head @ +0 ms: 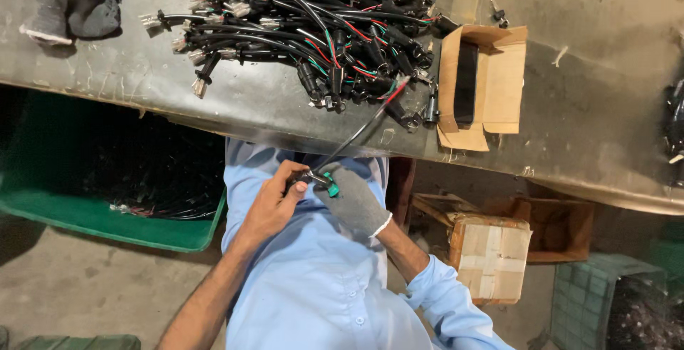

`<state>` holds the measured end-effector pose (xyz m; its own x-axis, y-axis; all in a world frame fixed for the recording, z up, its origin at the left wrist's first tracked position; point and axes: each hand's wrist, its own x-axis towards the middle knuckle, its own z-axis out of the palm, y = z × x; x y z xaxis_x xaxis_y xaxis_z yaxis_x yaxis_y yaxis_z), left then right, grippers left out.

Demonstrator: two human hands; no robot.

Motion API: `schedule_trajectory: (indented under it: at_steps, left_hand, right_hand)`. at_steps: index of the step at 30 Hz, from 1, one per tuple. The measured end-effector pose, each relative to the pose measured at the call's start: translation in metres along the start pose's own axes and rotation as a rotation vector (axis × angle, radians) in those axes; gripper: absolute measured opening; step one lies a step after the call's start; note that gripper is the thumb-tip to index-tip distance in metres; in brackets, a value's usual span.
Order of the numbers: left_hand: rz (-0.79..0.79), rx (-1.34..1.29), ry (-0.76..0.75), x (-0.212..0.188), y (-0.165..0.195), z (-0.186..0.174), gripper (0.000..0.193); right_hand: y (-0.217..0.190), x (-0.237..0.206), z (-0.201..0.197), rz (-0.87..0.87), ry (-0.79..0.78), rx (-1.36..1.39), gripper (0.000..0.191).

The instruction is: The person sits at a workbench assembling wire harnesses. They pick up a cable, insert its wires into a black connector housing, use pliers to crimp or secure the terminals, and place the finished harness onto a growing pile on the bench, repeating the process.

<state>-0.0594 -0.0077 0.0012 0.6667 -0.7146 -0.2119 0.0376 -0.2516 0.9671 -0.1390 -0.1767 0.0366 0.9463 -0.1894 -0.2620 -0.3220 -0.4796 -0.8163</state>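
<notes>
**Two hands pinched on one black cable, pile of harnesses on the bench**

So the view looks straight down and the picture reads kind of upside down. The bare left hand is closed around the near end of a black cable, thumb on top. The right hand, in a grey knit glove, grips the same spot from the other side, and a small green part sits right between the two hands. Hard to say what that green bit is, the fingers cover most of it.

The cable runs up from the hands to the metal bench and its far end, with red and green wires, lies at the edge of a big tangled wire harness pile. Can't tell where one harness stops and the next starts.

Just beside the pile sits an open cardboard box with something dark inside, too shadowed to make out. A spare grey glove lies at the far corner. Under the bench there's a green bin, contents mostly in shadow, and a taped carton. The light blue shirt fills the bottom, cut off by the frame.
</notes>
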Motion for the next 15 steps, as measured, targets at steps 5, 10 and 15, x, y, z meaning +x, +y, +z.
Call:
schedule_trajectory:
  at_steps: [5, 10, 15]
  left_hand:
    - [-0.028, -0.178, -0.047, -0.003, 0.000, 0.008, 0.035]
    - [-0.027, -0.302, -0.040, 0.000, 0.002, 0.012, 0.034]
    - [0.069, 0.199, 0.147, -0.003, 0.002, 0.012, 0.042]
  right_hand:
    - [0.014, 0.003, -0.004, -0.018, -0.012, -0.073, 0.032]
    - [0.019, 0.004, -0.003, -0.053, 0.037, -0.118, 0.034]
    - [0.008, -0.010, -0.008, 0.295, -0.067, 0.051, 0.037]
